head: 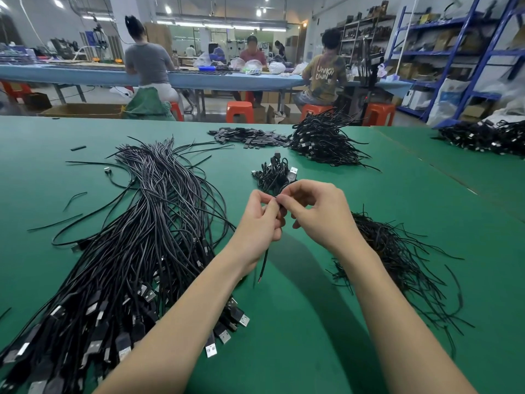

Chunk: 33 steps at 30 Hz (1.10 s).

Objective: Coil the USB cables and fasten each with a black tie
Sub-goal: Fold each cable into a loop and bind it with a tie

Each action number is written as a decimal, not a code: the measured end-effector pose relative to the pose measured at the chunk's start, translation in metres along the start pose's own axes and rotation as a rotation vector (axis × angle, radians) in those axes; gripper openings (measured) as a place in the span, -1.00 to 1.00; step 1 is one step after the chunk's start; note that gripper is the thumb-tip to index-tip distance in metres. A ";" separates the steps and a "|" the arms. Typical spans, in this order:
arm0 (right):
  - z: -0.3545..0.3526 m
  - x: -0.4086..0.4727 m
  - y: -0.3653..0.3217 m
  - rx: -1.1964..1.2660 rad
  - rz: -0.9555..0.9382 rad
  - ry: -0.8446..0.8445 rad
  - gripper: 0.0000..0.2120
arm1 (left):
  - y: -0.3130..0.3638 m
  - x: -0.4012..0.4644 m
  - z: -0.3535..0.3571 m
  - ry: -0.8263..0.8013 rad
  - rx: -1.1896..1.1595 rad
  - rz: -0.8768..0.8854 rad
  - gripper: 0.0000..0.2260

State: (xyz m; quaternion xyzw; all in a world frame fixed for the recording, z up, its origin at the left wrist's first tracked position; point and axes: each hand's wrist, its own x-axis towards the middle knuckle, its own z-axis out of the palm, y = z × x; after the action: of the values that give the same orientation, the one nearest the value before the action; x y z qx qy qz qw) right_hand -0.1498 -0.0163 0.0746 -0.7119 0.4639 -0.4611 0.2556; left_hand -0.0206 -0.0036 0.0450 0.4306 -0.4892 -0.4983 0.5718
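Here both the left hand (260,223) and right hand (318,214) pinch 1 black cable (279,207) above the green table (312,322).

Workshop hall under strip lighting

Ceiling tube lights (227,24) shine over a long blue workbench (85,76) where people sit on orange plastic stools (239,111); blue metal shelving (454,52) packed with boxes lines the right wall, above a grey floor.

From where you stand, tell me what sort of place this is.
Most likely a small electronics assembly workshop. Loose USB cables lie heaped on a green worktable, other workers sit on orange stools at a long bench, and blue shelving holds boxes of stock.
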 end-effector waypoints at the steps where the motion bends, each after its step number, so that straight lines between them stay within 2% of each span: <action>1: 0.000 0.000 0.001 0.016 0.022 0.005 -0.94 | 0.000 0.000 0.000 -0.001 0.039 0.002 -0.85; 6: -0.005 0.001 0.003 0.067 0.103 0.022 -0.92 | 0.001 0.000 0.004 -0.035 0.053 -0.028 -0.83; 10: -0.005 0.001 0.000 -0.009 0.077 -0.012 -0.91 | 0.000 0.000 0.004 -0.001 0.017 -0.047 -0.82; 12: -0.005 0.001 -0.002 0.030 0.094 -0.053 -0.93 | -0.001 0.001 0.003 0.031 -0.009 -0.053 -0.81; 16: -0.012 0.000 -0.001 0.372 0.270 -0.160 -0.95 | 0.006 0.004 -0.002 0.079 -0.165 -0.067 -0.80; 20: -0.012 0.003 0.006 0.717 0.530 -0.145 -0.97 | 0.010 0.004 -0.002 0.063 -0.271 -0.073 -0.79; 23: -0.005 0.002 0.013 0.904 0.717 -0.138 -0.89 | 0.010 0.004 0.000 0.045 -0.327 -0.080 -0.80; 28: -0.003 -0.001 0.025 1.142 0.865 -0.179 -0.62 | 0.011 0.003 -0.010 -0.094 -0.410 -0.135 -0.81; 33: -0.017 0.016 0.034 0.960 0.749 -0.260 -0.60 | 0.008 0.001 -0.017 -0.302 -0.339 -0.194 -0.88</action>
State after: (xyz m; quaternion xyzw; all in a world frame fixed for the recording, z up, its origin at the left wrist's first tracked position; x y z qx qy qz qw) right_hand -0.1769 -0.0444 0.0613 -0.3567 0.3882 -0.4067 0.7461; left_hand -0.0026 -0.0034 0.0503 0.2939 -0.4349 -0.6846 0.5058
